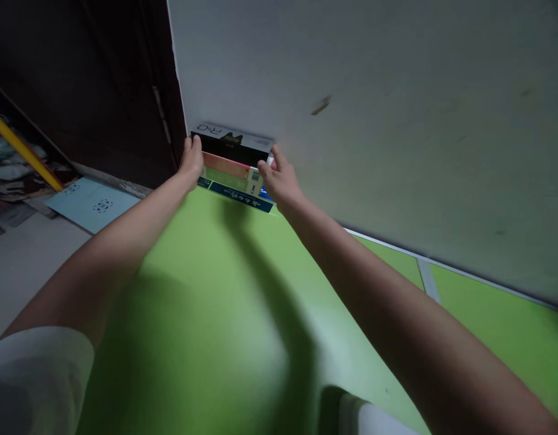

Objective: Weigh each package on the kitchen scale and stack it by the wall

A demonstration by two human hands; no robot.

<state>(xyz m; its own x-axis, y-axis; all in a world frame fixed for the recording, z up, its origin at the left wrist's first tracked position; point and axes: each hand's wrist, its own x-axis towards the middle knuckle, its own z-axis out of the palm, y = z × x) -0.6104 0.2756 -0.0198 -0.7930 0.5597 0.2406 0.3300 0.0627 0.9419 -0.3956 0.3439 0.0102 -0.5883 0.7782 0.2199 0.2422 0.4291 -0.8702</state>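
Note:
A small stack of books [231,163] lies on the green tabletop [206,290], pushed against the grey wall [374,121]. The top book [229,140] has a black and white cover; below it show a red and green cover and a blue one [238,197]. My left hand [191,160] grips the stack's left end. My right hand [279,180] holds its right end, fingers wrapped on the side. Both arms reach far forward over the table.
A dark door [102,84] stands left of the wall. On the floor at left lie a pale blue patterned sheet [91,202], a yellow bar [20,148] and some clutter. A grey seam [426,278] crosses the green surface at right.

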